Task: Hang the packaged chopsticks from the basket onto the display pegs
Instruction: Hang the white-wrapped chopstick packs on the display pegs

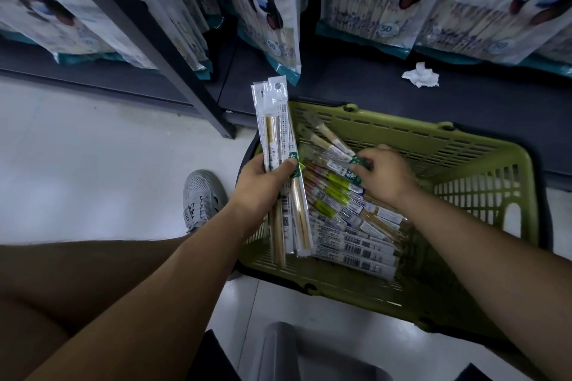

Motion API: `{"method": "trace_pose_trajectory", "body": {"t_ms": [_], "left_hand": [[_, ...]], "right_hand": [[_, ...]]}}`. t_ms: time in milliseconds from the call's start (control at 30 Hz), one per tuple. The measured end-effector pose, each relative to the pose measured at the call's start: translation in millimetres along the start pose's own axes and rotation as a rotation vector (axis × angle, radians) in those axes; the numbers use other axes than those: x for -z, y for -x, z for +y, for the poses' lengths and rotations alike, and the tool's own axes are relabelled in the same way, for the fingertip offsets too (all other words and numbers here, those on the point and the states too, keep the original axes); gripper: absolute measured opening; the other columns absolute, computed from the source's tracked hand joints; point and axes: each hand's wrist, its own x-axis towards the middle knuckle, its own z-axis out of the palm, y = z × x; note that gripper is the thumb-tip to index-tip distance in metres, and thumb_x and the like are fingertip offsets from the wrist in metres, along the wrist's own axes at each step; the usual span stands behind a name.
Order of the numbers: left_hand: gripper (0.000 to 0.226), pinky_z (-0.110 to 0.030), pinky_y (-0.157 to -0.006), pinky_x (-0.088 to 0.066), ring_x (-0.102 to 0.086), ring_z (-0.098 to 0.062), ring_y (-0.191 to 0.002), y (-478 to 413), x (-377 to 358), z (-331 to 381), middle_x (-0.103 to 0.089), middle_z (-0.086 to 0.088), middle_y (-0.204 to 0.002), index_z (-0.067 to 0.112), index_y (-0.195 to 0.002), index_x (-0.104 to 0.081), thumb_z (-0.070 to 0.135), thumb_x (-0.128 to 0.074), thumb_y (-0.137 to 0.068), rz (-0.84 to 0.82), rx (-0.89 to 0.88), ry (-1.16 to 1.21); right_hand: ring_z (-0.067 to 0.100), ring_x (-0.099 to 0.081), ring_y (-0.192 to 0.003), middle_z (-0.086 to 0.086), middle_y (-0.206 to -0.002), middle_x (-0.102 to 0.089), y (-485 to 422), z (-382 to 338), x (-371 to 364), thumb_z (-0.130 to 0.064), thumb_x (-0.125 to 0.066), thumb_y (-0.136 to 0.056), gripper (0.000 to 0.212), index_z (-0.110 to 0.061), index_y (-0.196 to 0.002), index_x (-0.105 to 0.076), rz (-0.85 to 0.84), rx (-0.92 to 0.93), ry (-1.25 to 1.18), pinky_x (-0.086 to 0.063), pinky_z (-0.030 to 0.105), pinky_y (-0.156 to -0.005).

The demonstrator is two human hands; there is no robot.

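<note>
**Right hand on next pack in basket**

Left hand (263, 182) gripped a bundle of chopstick packs (277, 139) upright above the green basket (483, 161), hang holes on top. Right hand (383, 176) was down in the basket, fingers curled on the top pack (335, 150) of the pile (356, 226). That pack's long axis ran up-left from the right hand, toward the bundle. Right hand was nearer to it. No pegs in view.

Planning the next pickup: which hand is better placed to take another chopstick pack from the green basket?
Right. The right hand is down in the green slotted plastic basket, pinching a clear-wrapped chopstick pack; the left hand is full, gripping a bundle of clear chopstick packs.
</note>
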Motion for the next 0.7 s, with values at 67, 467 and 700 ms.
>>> {"method": "trace_pose_trajectory", "body": {"t_ms": [67,467,700], "left_hand": [[0.029,-0.036,-0.076,-0.061,-0.078,-0.018,-0.087,0.0,-2.2,2.1,-0.08,0.0,-0.1,0.019,-0.124,-0.067,0.029,-0.07,-0.096,0.009,0.024,0.042],[0.027,-0.039,-0.087,-0.062,-0.076,-0.028,-0.101,11.2,-13.3,8.9,-0.076,-0.016,-0.113,0.007,-0.125,-0.065,0.015,-0.067,-0.099,-0.137,-0.003,0.193],[0.021,-0.035,-0.082,-0.062,-0.078,-0.017,-0.092,6.0,-12.0,0.9,-0.08,0.0,-0.106,0.025,-0.113,-0.069,0.02,-0.075,-0.094,-0.077,0.005,0.07]], "right_hand": [[0.009,-0.056,-0.065,-0.013,-0.072,-0.058,9.3,-23.6,9.3,-0.032,-0.071,-0.094,0.014,-0.033,-0.081,-0.068,-0.081,0.037,-0.216,-0.041,0.028,-0.064],[0.002,-0.049,-0.065,-0.011,-0.075,-0.054,58.1,-91.6,-3.0,-0.045,-0.073,-0.089,0.028,-0.03,-0.112,-0.073,-0.015,0.178,-0.538,-0.036,0.017,-0.06],[0.0,-0.06,-0.076,-0.006,-0.103,-0.073,31.3,-33.5,2.4,-0.03,-0.063,-0.099,0.02,-0.018,-0.111,-0.075,-0.029,-0.067,-0.378,-0.046,0.027,-0.077]]}}
